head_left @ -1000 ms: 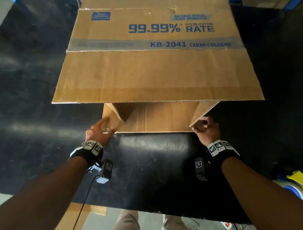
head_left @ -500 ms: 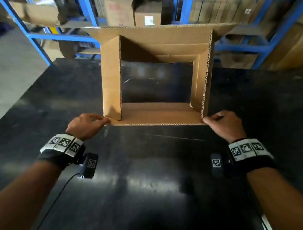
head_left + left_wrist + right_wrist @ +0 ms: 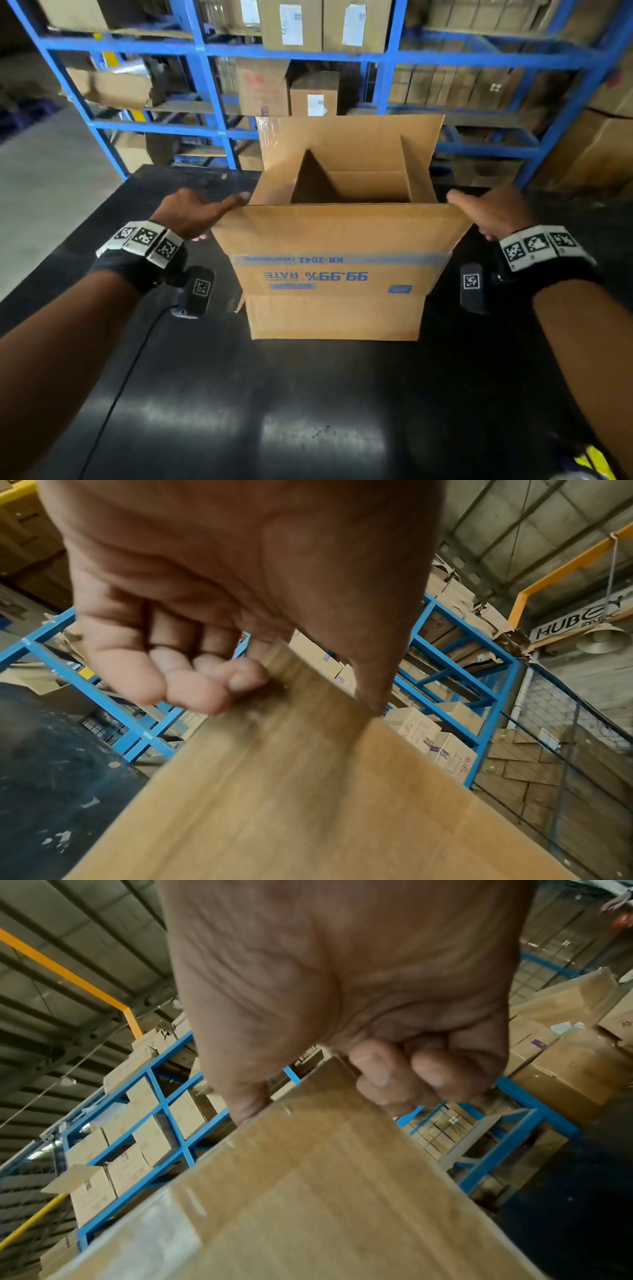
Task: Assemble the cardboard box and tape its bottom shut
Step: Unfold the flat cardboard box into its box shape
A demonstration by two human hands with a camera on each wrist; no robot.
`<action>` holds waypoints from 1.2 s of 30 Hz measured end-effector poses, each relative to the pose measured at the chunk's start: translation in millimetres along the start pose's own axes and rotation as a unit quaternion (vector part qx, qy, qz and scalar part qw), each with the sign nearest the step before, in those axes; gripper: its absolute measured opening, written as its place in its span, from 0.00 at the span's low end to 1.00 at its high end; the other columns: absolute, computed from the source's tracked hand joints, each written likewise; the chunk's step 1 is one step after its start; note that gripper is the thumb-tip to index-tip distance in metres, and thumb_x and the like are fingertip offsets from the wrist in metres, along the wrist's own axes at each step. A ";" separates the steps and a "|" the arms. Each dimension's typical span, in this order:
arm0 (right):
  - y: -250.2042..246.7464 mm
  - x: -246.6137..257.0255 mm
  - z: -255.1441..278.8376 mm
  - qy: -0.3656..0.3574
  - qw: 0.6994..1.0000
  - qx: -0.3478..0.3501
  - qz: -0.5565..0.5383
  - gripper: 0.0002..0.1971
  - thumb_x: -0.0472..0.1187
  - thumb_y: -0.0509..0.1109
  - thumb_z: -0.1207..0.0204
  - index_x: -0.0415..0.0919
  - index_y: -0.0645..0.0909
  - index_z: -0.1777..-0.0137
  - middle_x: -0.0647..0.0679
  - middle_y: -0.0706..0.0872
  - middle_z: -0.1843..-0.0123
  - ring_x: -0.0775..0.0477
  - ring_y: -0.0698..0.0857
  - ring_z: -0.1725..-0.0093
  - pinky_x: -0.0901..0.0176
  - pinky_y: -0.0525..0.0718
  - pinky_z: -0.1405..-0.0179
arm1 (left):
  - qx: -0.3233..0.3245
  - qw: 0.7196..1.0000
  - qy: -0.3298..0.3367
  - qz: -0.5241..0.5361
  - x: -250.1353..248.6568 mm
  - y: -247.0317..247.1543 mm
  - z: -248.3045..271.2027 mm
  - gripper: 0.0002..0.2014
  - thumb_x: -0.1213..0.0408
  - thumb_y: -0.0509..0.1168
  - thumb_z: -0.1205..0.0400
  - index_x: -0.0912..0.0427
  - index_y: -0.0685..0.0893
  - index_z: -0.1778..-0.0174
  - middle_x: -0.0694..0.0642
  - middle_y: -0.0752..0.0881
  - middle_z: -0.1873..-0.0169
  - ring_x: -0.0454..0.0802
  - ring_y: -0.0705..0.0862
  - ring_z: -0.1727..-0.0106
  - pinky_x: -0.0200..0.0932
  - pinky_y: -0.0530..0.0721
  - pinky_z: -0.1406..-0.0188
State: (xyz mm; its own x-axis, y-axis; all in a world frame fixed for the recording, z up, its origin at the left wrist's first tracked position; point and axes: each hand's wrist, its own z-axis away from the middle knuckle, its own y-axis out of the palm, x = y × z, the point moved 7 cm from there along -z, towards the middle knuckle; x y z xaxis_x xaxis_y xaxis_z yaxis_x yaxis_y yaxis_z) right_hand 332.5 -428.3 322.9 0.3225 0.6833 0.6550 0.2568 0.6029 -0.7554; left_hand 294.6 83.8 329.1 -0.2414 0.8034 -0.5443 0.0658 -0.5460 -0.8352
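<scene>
A brown cardboard box (image 3: 335, 318) stands on the black table (image 3: 308, 411) with its opening up and its blue print upside down. Its near flap (image 3: 339, 233) leans out toward me; the far flap (image 3: 342, 137) stands upright. My left hand (image 3: 219, 216) pinches the near flap's left corner, thumb on top and fingers curled beneath. The left wrist view shows that hand (image 3: 291, 693) on the flap (image 3: 308, 791). My right hand (image 3: 479, 216) grips the right corner in the same manner, as the right wrist view confirms, hand (image 3: 308, 1096) on flap (image 3: 325, 1191).
Blue metal shelving (image 3: 212, 102) loaded with cartons runs behind the table's far edge. Old clear tape (image 3: 164, 1229) clings to the flap. Grey floor (image 3: 51, 192) lies to the left. A cable (image 3: 130, 377) trails from my left wrist across the table.
The box has been tipped from lying on its side, opening toward me, to standing with the opening up. Both hands rose with the near flap's corners.
</scene>
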 end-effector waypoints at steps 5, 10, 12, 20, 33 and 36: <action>-2.7 -21.5 37.6 -0.097 0.995 -0.009 -0.020 0.27 0.63 0.73 0.28 0.36 0.85 0.69 0.42 0.86 0.68 0.43 0.85 0.64 0.52 0.76 0.62 | -0.018 0.996 0.065 0.061 21.5 17.8 26.4 0.39 0.16 0.62 0.33 0.53 0.92 0.60 0.53 0.91 0.62 0.53 0.89 0.57 0.50 0.82 0.55; 18.4 -48.7 51.4 -0.148 0.968 0.039 -0.197 0.10 0.48 0.72 0.18 0.42 0.85 0.46 0.46 0.90 0.47 0.64 0.88 0.51 0.73 0.81 0.54 | 0.002 0.962 0.128 0.243 55.1 47.6 32.6 0.39 0.22 0.75 0.41 0.46 0.89 0.42 0.51 0.92 0.42 0.45 0.90 0.40 0.44 0.86 0.43; 24.6 -52.4 48.0 -0.156 0.956 0.056 -0.241 0.11 0.44 0.75 0.20 0.38 0.84 0.43 0.45 0.91 0.45 0.66 0.89 0.51 0.77 0.81 0.53 | 0.013 0.940 0.126 0.316 58.7 55.6 28.6 0.37 0.25 0.78 0.40 0.48 0.93 0.44 0.47 0.94 0.45 0.41 0.90 0.40 0.48 0.85 0.35; 53.8 -43.2 25.7 -0.134 0.927 0.142 -0.320 0.34 0.67 0.81 0.39 0.44 0.86 0.40 0.53 0.94 0.44 0.60 0.90 0.44 0.72 0.85 0.46 | 0.006 0.921 0.053 0.387 50.7 81.4 -2.4 0.46 0.17 0.74 0.52 0.53 0.91 0.52 0.47 0.93 0.53 0.46 0.87 0.45 0.52 0.77 0.30; 86.9 -72.2 -18.5 -0.052 0.988 -0.002 -0.145 0.42 0.60 0.73 0.23 0.58 0.55 0.13 0.42 0.74 0.19 0.35 0.77 0.24 0.36 0.75 0.26 | -0.012 0.976 -0.047 0.213 26.4 127.9 -41.3 0.36 0.28 0.57 0.19 0.37 0.62 0.17 0.65 0.81 0.27 0.70 0.81 0.29 0.64 0.79 0.28; 95.6 -72.9 -27.4 -0.056 0.997 0.041 -0.039 0.43 0.61 0.68 0.20 0.69 0.44 0.13 0.45 0.67 0.13 0.29 0.69 0.20 0.33 0.67 0.23 | 0.000 0.986 -0.051 0.157 24.9 138.7 -49.5 0.35 0.37 0.57 0.13 0.36 0.51 0.11 0.69 0.76 0.20 0.74 0.78 0.25 0.63 0.75 0.23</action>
State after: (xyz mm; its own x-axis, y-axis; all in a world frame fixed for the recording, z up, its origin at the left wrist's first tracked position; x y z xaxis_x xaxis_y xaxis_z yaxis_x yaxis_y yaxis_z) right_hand 358.5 -431.8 202.4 0.1992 0.6719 0.7134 0.1998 0.6848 -0.7008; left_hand 345.6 39.8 195.8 -0.3059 0.5657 -0.7658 0.1537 -0.7644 -0.6261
